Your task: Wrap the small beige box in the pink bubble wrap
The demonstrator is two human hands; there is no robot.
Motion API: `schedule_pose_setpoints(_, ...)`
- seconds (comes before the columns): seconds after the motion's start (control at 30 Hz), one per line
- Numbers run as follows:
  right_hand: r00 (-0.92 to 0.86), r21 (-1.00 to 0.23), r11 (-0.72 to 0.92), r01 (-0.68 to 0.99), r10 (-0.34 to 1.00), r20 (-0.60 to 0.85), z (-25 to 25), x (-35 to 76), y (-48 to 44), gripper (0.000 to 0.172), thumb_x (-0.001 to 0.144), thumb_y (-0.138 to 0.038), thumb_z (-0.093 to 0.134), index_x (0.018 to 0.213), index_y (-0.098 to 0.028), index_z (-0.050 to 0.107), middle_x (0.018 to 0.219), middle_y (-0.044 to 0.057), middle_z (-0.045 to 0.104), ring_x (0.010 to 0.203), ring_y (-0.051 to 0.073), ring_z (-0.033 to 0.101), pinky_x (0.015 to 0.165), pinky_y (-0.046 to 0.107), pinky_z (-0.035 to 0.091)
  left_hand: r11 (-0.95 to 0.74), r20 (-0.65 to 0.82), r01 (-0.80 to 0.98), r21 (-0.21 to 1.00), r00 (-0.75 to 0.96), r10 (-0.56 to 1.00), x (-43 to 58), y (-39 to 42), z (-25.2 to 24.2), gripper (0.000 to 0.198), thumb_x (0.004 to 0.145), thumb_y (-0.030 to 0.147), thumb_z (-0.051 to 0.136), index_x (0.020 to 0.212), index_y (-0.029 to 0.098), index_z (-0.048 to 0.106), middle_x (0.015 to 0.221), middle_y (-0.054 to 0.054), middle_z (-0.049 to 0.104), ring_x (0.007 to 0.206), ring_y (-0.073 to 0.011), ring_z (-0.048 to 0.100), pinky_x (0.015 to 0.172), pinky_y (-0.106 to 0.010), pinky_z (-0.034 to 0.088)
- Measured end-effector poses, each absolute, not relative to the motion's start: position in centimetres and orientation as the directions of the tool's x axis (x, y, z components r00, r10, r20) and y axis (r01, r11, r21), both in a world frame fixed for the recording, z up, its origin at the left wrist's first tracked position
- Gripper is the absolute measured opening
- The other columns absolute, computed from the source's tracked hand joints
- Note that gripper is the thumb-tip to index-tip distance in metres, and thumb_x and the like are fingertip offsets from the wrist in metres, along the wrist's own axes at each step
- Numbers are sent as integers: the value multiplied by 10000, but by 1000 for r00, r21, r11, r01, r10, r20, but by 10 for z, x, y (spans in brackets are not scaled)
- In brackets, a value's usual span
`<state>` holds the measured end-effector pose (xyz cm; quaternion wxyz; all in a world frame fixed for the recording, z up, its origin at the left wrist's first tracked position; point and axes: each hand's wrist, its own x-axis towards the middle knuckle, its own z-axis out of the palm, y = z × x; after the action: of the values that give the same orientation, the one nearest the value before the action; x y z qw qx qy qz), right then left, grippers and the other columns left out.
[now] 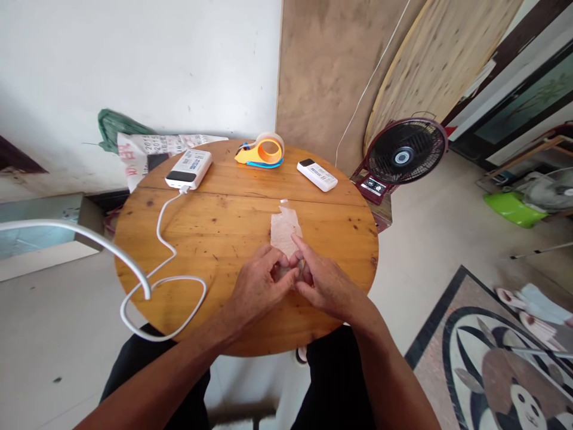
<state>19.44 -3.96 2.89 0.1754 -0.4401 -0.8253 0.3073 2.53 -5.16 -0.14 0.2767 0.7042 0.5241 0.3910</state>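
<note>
A pale, translucent, textured sheet of wrap point(285, 229), possibly bubble wrap, lies on the round wooden table. Its far end is ragged, with a small clear, shiny bit sticking out. My left hand point(264, 278) and my right hand point(324, 280) meet at the sheet's near end. Both have bent fingers and thumbs pinching it, with the right index finger stretched along the sheet. Whatever is inside the near part is mostly hidden by my fingers. Beyond the sheet stands an orange and blue tape dispenser point(248, 156) with a roll of tape.
A white power bank point(191, 167) sits at the table's point(224, 239) back left, plugged into a white cable point(163, 239) that loops over the left edge. Another white power bank point(317, 175) lies at the back right. A dark red fan point(405, 152) stands beyond the table's right side.
</note>
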Motion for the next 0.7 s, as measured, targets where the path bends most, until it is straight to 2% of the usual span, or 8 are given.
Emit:
schedule_pose_setpoints(0.3, -554, -695, 388, 606, 832, -18, 31, 196, -40, 864, 750, -96, 556, 1490, -228, 129, 1117, 59, 606, 653, 106, 540, 708, 280, 480, -263, 213, 474, 840, 157, 964, 27, -48, -5, 84, 784, 164, 552, 705, 185, 533, 759, 9, 536, 698, -121, 500, 633, -252, 397)
schedule_pose_setpoints(0.43, -585, -799, 346, 492, 811, -10, 34, 204, -38, 796, 789, -125, 551, 1475, -260, 171, 1125, 44, 606, 654, 90, 541, 677, 259, 484, -270, 215, 479, 835, 168, 962, 27, -47, -4, 62, 767, 154, 557, 717, 180, 532, 753, 15, 505, 633, -102, 471, 602, -243, 389)
schedule_pose_setpoints(0.53, -472, -853, 286, 436, 880, 53, 34, 210, -35, 584, 833, -180, 538, 1387, -236, 358, 1043, 41, 632, 666, 95, 552, 629, 242, 475, -255, 192, 469, 845, 180, 965, 26, -49, -2, 56, 767, 146, 549, 726, 178, 530, 765, 17, 492, 607, -91, 456, 583, -234, 386)
schedule_pose_setpoints(0.63, -259, -860, 225, 457, 959, 113, 33, 212, -30, 267, 852, -259, 548, 1106, -188, 586, 812, 15, 629, 606, 102, 539, 568, 234, 442, -247, 177, 475, 845, 189, 966, 26, -51, 0, 54, 769, 136, 535, 740, 181, 528, 776, 13, 486, 630, -101, 465, 598, -240, 393)
schedule_pose_setpoints(0.7, -192, -835, 214, 507, 972, 133, 34, 211, -24, 153, 849, -268, 552, 949, -180, 628, 676, -12, 581, 561, 102, 516, 537, 229, 410, -263, 194, 498, 826, 186, 963, 27, -52, 1, 60, 770, 130, 531, 740, 182, 528, 788, 3, 495, 693, -124, 488, 642, -257, 406)
